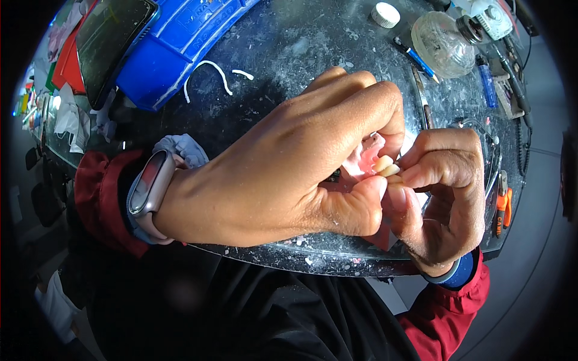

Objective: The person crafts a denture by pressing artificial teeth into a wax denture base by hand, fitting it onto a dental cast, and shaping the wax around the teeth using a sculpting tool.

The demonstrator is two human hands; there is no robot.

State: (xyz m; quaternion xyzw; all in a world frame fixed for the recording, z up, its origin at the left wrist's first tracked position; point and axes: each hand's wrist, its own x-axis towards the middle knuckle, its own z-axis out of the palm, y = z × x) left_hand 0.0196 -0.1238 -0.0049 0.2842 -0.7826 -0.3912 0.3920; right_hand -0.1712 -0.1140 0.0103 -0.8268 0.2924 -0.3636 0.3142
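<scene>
From my distant seat I see both bare hands meeting right of centre, above the near part of the dark, white-speckled tabletop point(265, 60). The left hand point(325, 144) curls round a pink, gum-like dental piece with ivory teeth point(362, 157), thumb on the near side and fingers folded over the far side. The right hand point(451, 180) pinches at the piece's near right end; I cannot tell whether its fingertips grip a tooth or the base. So the piece sits between the two hands, held up toward me.

The curved near edge passes just below the fingers, and both wrists cross the table's rim, the left one wearing a pale-banded watch point(148, 188).

Beyond the knuckles, speckled surface stretches between a blue plastic tub point(180, 48) at far left and a round clear glass jar point(442, 45) at far right. White string-like strands point(221, 75) lie beside the tub. Room narrows on the right: a slim knife-like metal tool point(421, 99) points away just beyond the right hand, a blue pencil-like stick point(421, 63) lies near the jar, and orange-handled pliers point(503, 207) rest by the right rim.
</scene>
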